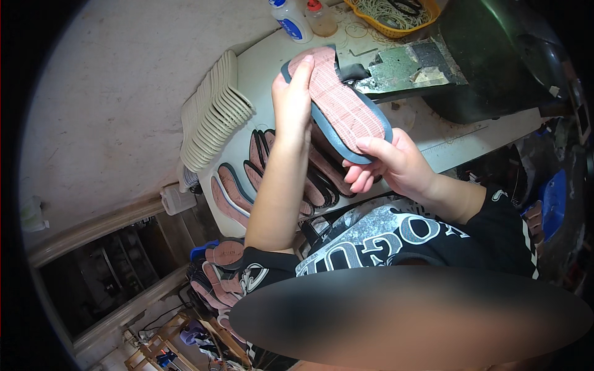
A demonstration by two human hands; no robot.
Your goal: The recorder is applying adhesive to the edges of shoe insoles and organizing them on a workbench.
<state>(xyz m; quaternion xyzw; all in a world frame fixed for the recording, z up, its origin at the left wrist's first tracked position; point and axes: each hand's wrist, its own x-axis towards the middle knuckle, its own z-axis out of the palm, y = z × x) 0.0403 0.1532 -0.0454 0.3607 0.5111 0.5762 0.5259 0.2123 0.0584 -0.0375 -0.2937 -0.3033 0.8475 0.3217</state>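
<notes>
a: nearest first. what do the hands have?
b: one pink, woven-looking sole (339,102) with a blue-grey rim, raised aslant over the white table (258,69). left hand (292,104) grips the upper end, thumb on the pink face. right hand (396,164) pinches the lower end, thumb on top, fingers curled beneath.
a: how far along?
b: pink face and rim sit together, so this piece looks well advanced. whether the rim is fixed all round, cannot tell; underside hidden.
a: just beyond?
b: green machine (405,71), its black end part (354,73) just beside the sole's edge. contact unclear.
a: rest of the table?
b: dark-rimmed pink soles (234,182) in rows; no telling if done or waiting. past them, a pale stack (216,108) of sole-shaped pieces, no pink faces showing. farthest, two bottles (292,23) and a yellow basket (385,28) of cord (402,13).
</notes>
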